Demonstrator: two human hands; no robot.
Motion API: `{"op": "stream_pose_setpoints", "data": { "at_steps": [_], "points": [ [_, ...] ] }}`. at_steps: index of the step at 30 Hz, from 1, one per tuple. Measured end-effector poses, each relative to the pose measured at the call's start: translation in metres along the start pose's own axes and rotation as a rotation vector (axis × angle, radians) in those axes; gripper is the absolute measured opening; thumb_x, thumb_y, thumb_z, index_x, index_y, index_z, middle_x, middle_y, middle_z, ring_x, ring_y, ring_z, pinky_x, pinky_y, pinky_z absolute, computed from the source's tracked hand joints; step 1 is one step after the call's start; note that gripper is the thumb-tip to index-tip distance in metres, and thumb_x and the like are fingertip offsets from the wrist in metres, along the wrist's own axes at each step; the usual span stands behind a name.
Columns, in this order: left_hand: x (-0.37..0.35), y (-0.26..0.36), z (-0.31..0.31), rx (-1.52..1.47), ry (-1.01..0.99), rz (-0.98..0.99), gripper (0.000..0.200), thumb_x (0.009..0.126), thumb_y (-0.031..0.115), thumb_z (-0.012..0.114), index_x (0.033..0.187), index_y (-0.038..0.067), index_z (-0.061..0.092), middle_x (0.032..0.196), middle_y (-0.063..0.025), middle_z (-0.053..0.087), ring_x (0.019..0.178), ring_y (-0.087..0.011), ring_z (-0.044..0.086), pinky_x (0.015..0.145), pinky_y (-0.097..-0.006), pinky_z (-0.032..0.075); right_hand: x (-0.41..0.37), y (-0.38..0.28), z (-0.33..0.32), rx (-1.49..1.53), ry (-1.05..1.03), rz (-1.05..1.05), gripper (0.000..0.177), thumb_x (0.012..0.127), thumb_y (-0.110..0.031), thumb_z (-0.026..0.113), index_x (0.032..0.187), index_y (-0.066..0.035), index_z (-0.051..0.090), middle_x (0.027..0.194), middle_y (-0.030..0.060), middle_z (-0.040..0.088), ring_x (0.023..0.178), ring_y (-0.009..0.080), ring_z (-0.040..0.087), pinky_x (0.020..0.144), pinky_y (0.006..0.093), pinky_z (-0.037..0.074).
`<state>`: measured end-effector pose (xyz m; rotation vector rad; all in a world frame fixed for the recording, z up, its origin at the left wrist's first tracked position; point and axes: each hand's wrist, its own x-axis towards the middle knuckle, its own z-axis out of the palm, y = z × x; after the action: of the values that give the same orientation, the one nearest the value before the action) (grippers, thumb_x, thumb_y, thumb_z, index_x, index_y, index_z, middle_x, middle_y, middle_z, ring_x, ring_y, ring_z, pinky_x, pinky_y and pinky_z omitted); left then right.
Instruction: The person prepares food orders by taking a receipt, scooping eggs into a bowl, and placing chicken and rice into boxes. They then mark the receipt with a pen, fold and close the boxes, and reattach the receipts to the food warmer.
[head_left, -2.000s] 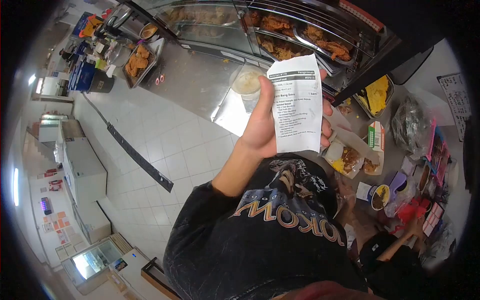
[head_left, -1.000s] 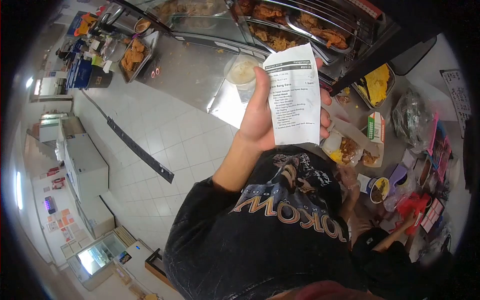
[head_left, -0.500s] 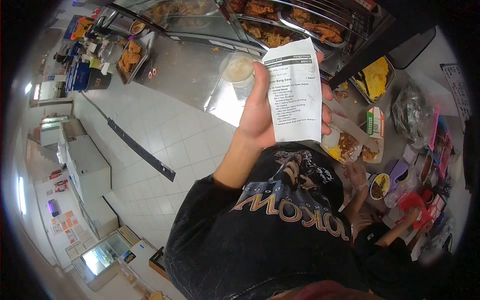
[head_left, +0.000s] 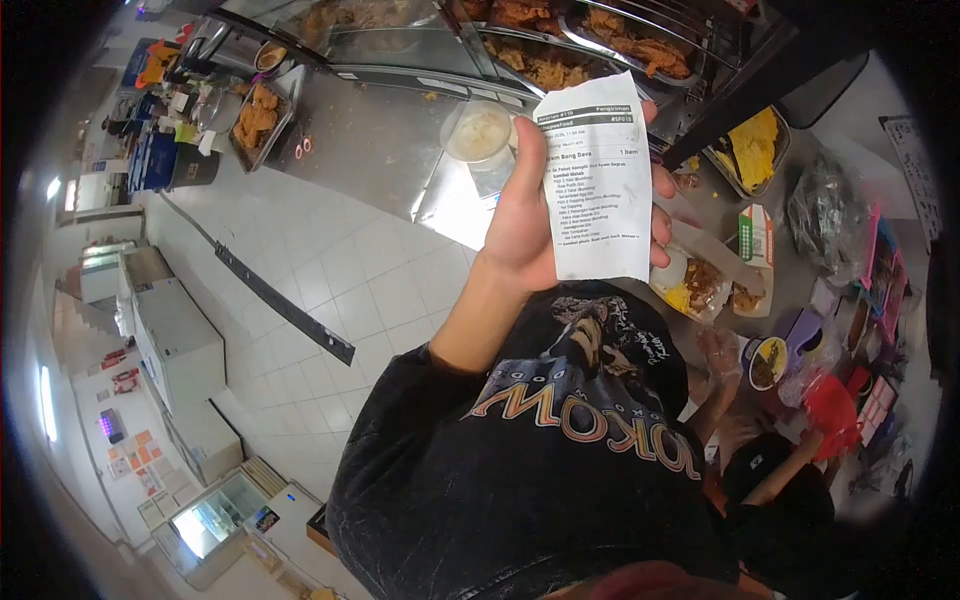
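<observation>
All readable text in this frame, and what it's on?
"1 Item": receipt in the left hand.
"Pengiriman": receipt, top right.
"Bang Bava", roughly: receipt heading, start covered.
"OKO": T-shirt, upside down; end letters unclear.
Too small to read: receipt's fine print, carton, wall sheet.

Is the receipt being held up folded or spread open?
Spread open. The receipt shows its printed lines from top edge to bottom as one sheet, gripped along its sides by the left hand.
</observation>
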<state>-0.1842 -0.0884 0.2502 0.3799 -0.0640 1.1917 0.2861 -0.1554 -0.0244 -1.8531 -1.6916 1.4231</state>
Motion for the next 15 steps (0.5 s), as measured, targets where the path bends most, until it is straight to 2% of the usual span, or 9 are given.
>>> {"op": "stream_pose_setpoints", "data": {
  "at_steps": [2, 3, 6, 9, 12, 15],
  "points": [
    [0.000, 0.002, -0.002, -0.015, 0.001, -0.026, 0.100, 0.092, 0.083, 0.032, 0.163, 0.014, 0.015, 0.134, -0.0246, 0.053, 0.107, -0.0408, 0.064, 0.092, -0.0615, 0.053, -0.003, 0.002, 0.007, 0.015, 0.039, -0.028, 0.038, 0.101, -0.032, 0.059, 0.087, 0.001, 0.069, 0.072, 0.0054, 0.065, 0.063, 0.0136, 0.061, 0.058, 0.0297, 0.048],
    [-0.001, 0.003, -0.002, -0.021, 0.001, -0.039, 0.100, 0.092, 0.083, 0.032, 0.163, 0.014, 0.016, 0.134, -0.0244, 0.053, 0.107, -0.0406, 0.063, 0.092, -0.0613, 0.053, -0.004, 0.002, 0.010, -0.016, 0.054, -0.013, 0.036, 0.101, -0.031, 0.059, 0.087, 0.001, 0.068, 0.073, 0.0055, 0.065, 0.064, 0.0137, 0.061, 0.059, 0.0294, 0.048],
    [-0.003, 0.006, -0.004, -0.083, 0.028, -0.080, 0.100, 0.092, 0.083, 0.031, 0.163, 0.014, 0.017, 0.134, -0.0245, 0.053, 0.107, -0.0406, 0.063, 0.092, -0.0610, 0.053, -0.017, -0.009, 0.035, 0.150, 0.170, 0.126, 0.032, 0.101, -0.028, 0.060, 0.087, 0.000, 0.066, 0.075, 0.0052, 0.065, 0.067, 0.0143, 0.062, 0.058, 0.0296, 0.048],
    [-0.005, 0.012, -0.012, -0.067, 0.011, -0.106, 0.098, 0.093, 0.082, 0.030, 0.162, 0.013, 0.017, 0.134, -0.0246, 0.053, 0.107, -0.0407, 0.063, 0.092, -0.0609, 0.053, -0.024, 0.001, 0.056, 0.142, 0.234, 0.124, 0.031, 0.101, -0.028, 0.060, 0.087, -0.002, 0.066, 0.075, 0.0046, 0.066, 0.065, 0.0156, 0.062, 0.058, 0.0305, 0.048],
    [-0.007, 0.016, -0.018, -0.110, 0.017, -0.125, 0.097, 0.093, 0.081, 0.032, 0.162, 0.014, 0.018, 0.135, -0.0252, 0.052, 0.107, -0.0421, 0.063, 0.094, -0.0621, 0.053, -0.028, 0.002, 0.068, 0.231, 0.171, 0.094, 0.035, 0.101, -0.032, 0.058, 0.085, -0.002, 0.067, 0.072, 0.0063, 0.066, 0.064, 0.0177, 0.063, 0.059, 0.0328, 0.049],
    [-0.011, 0.024, -0.022, -0.104, 0.031, -0.147, 0.091, 0.097, 0.072, 0.040, 0.161, 0.012, 0.018, 0.136, -0.0251, 0.053, 0.111, -0.0423, 0.064, 0.096, -0.0624, 0.053, -0.041, -0.036, 0.070, -0.148, 0.186, 0.021, 0.036, 0.099, -0.032, 0.058, 0.086, 0.000, 0.069, 0.070, 0.0089, 0.067, 0.063, 0.0191, 0.065, 0.060, 0.0341, 0.050]
  ]
}}
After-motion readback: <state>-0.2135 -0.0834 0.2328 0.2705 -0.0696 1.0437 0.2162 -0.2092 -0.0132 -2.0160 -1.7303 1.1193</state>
